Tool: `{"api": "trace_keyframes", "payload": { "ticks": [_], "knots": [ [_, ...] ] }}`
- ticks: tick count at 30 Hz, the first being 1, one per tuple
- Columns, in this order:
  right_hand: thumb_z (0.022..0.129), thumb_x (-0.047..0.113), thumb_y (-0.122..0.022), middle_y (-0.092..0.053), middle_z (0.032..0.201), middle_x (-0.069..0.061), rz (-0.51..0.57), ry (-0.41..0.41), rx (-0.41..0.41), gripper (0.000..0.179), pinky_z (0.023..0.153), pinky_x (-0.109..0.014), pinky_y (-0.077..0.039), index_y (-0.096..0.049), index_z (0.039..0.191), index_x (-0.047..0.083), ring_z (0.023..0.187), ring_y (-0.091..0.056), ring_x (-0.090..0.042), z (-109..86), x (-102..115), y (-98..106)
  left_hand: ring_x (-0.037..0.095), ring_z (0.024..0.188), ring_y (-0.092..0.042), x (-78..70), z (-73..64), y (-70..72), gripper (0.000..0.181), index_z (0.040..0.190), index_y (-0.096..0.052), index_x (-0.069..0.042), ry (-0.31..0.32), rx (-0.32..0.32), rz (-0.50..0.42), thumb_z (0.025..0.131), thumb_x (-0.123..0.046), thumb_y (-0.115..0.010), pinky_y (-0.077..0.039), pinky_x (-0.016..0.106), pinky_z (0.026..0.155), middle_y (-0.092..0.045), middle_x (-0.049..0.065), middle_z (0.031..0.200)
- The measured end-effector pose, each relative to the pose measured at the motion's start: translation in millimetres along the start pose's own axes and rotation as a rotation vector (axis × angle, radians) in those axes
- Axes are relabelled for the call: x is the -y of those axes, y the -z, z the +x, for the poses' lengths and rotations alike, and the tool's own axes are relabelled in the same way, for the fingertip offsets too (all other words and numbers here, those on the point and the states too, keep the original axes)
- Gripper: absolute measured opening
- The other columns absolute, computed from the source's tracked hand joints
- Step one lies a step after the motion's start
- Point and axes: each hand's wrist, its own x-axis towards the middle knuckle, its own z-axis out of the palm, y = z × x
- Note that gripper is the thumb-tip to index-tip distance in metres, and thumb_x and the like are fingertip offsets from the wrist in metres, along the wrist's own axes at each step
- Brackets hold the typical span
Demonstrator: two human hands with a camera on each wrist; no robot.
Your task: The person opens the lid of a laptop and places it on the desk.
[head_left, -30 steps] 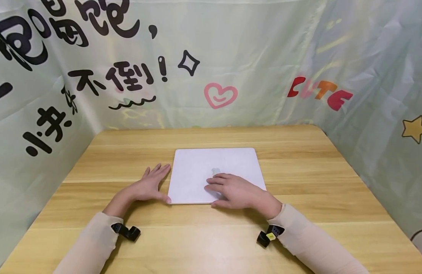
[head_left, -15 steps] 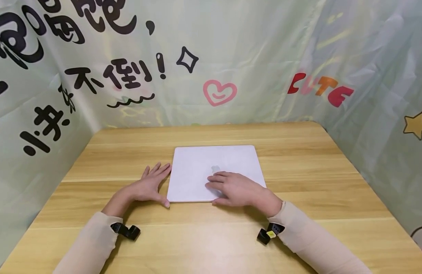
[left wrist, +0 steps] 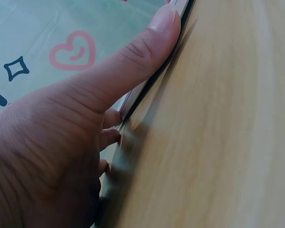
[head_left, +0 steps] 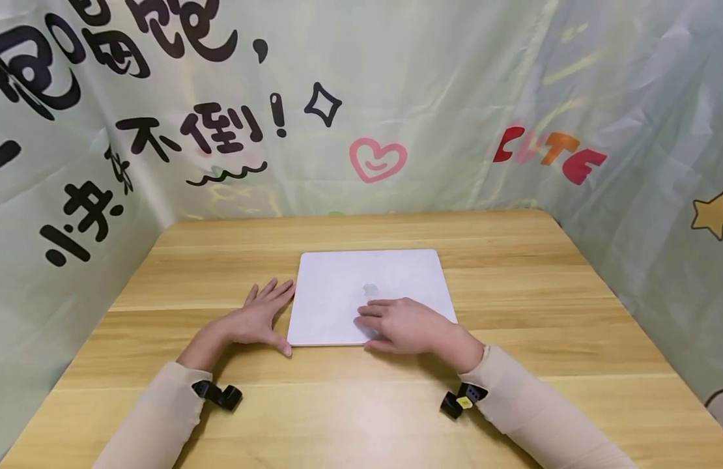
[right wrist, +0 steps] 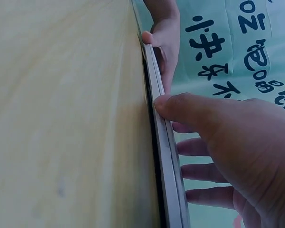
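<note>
A closed silver laptop [head_left: 332, 286] with an apple logo lies flat on the table, its front edge towards me. At its left side, my left hand [head_left: 253, 322] has spread, straight fingers along the edge and the thumb by the front left corner. My right hand [head_left: 411, 329] rests over the front right part of the lid, fingers extended across it. In the right wrist view, the right thumb [right wrist: 175, 105] touches the laptop's thin front edge [right wrist: 164, 156], close to the seam under the lid. The left thumb [left wrist: 154, 38] reaches along the edge in the left wrist view.
The wooden table [head_left: 514, 280] extends around the laptop on all sides. Printed cloth [head_left: 443, 111] hangs behind it and at both sides. A small black wrist camera [head_left: 221, 395] sits on the left sleeve, another black camera [head_left: 458, 402] on the right.
The left thumb has shifted slightly towards me, to the laptop's front left corner. The head view has tilted a little; laptop and right hand stay in place.
</note>
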Motion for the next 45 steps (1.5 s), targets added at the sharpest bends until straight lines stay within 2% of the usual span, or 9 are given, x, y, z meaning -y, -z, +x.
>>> {"api": "trace_keyframes", "payload": {
  "ticks": [10, 22, 30, 36, 45],
  "knots": [
    [0.095, 0.036, -0.060, -0.067, 0.120, -0.006, -0.068, 0.049, -0.080, 0.036, 0.088, -0.033, -0.054, -0.067, 0.117, 0.008, 0.109, -0.064, -0.020, 0.1, 3.6, 0.0, 0.043, 0.146, 0.001, 1.4, 2.0, -2.8, 0.138, 0.156, -0.014, -0.001, 0.008, -0.005, -0.001, 0.057, -0.076, -0.075, 0.008, 0.064, 0.111, -0.011, 0.018, 0.162],
    [0.094, 0.031, -0.063, -0.070, 0.111, -0.003, -0.118, 0.082, -0.154, 0.027, 0.078, -0.030, -0.057, -0.067, 0.109, 0.009, 0.102, -0.067, -0.016, -0.6, 5.3, 4.1, 0.043, 0.146, 0.001, 0.3, 2.5, -3.5, 0.139, 0.155, -0.015, 0.000, 0.019, -0.015, 0.010, 0.056, -0.075, -0.077, 0.008, 0.064, 0.111, -0.011, 0.017, 0.162],
    [0.094, 0.027, -0.062, -0.070, 0.111, -0.003, -0.142, 0.093, -0.188, 0.023, 0.078, -0.030, -0.057, -0.067, 0.107, 0.009, 0.102, -0.067, -0.016, -0.9, 4.9, 7.7, 0.043, 0.146, 0.001, 0.3, 2.2, -4.2, 0.130, 0.156, -0.017, -0.002, 0.023, -0.028, 0.011, 0.063, -0.074, -0.074, 0.008, 0.065, 0.111, -0.013, 0.016, 0.162],
    [0.092, 0.024, -0.063, -0.071, 0.107, -0.002, -0.176, 0.115, -0.252, 0.021, 0.077, -0.029, -0.057, -0.068, 0.106, 0.009, 0.099, -0.068, -0.015, -0.7, 3.6, 10.5, 0.043, 0.146, 0.001, -0.8, 2.4, -3.3, 0.132, 0.156, -0.017, -0.001, 0.026, -0.033, -0.004, 0.062, -0.074, -0.075, 0.008, 0.065, 0.110, -0.014, 0.018, 0.161],
    [0.093, 0.025, -0.062, -0.068, 0.095, 0.004, -0.191, 0.092, -0.287, 0.014, 0.066, -0.027, -0.056, -0.064, 0.096, 0.012, 0.087, -0.066, -0.012, -3.5, 3.1, 17.0, 0.043, 0.146, 0.002, -0.2, 3.4, -4.5, 0.131, 0.156, -0.017, -0.003, 0.022, -0.030, -0.013, 0.063, -0.074, -0.075, 0.009, 0.065, 0.110, -0.014, 0.017, 0.161]
  ]
}}
